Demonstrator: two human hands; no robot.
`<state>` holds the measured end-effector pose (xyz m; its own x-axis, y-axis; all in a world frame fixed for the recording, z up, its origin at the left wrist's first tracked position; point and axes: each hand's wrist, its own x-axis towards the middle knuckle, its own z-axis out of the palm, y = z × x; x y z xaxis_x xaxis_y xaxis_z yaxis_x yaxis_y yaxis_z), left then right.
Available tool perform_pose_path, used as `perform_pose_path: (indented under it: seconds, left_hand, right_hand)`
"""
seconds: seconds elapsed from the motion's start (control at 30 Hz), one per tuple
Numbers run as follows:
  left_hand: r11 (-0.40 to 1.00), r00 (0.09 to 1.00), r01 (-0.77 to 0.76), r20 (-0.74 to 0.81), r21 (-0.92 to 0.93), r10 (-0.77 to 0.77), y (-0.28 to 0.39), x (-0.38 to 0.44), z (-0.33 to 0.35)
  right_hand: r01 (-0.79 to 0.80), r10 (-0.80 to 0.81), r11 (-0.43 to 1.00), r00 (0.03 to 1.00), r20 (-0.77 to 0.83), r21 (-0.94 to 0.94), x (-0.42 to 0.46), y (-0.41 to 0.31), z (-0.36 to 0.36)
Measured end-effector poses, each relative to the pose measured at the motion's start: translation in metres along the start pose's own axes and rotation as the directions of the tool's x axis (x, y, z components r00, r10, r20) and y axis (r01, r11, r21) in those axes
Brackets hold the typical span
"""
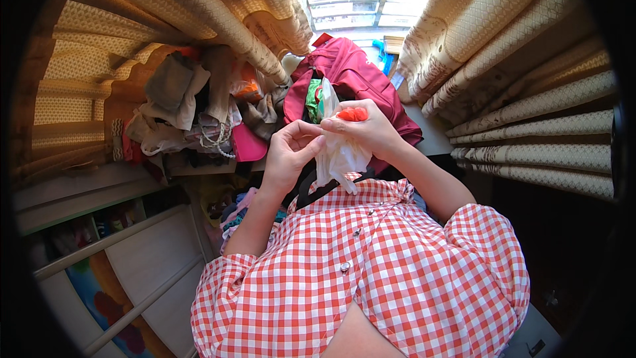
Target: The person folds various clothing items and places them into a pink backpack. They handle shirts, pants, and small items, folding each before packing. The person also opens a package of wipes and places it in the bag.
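My right hand [370, 127] grips a crumpled white plastic bag [343, 156], which hangs below the fingers and also sticks up above them. A bunched orange-red piece [353, 114], perhaps thin plastic, shows in the same hand. My left hand [298, 151] pinches the bag's edge between thumb and fingers, close to the right fingertips. Just behind the hands lies a dark pink fabric bag [348, 67], possibly a backpack. Something green and crinkled [313, 99] pokes out at its left side.
Left of the hands is a pile of cloth and bags [174, 94] with a bright pink item [248, 143]. Patterned curtains [477, 25] hang on both sides of a barred window [367, 2]. A blue object [382, 57] sits by the sill. A white-panelled cabinet [149, 258] stands lower left.
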<state>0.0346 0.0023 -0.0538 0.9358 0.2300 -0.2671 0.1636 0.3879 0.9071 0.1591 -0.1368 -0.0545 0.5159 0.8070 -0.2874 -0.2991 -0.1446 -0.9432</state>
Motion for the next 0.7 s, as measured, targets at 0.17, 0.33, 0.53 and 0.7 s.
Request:
perform_pose_path:
  seconds: [0.17, 0.33, 0.53, 0.7]
  left_hand:
    - [0.999, 1.000, -0.015, -0.014, -0.030, 0.014, -0.003, 0.002, 0.000]
    - [0.998, 1.000, 0.014, -0.023, -0.055, -0.015, -0.006, 0.003, -0.002]
    - [0.998, 0.998, 0.057, -0.035, -0.041, -0.058, -0.004, 0.003, 0.000]
    - [0.999, 1.000, 0.031, -0.006, 0.021, -0.031, -0.007, 0.002, 0.000]
  right_hand:
    - [0.071, -0.071, 0.997, 0.997, 0.000, 0.023, 0.001, 0.004, 0.001]
    - [0.015, -0.019, 0.988, 0.999, 0.026, 0.151, 0.002, 0.008, -0.002]
    - [-0.051, 0.033, 0.947, 0.997, 0.062, 0.317, 0.002, 0.012, -0.005]
    - [0.050, -0.053, 0.994, 0.998, 0.032, 0.099, 0.000, 0.007, -0.003]
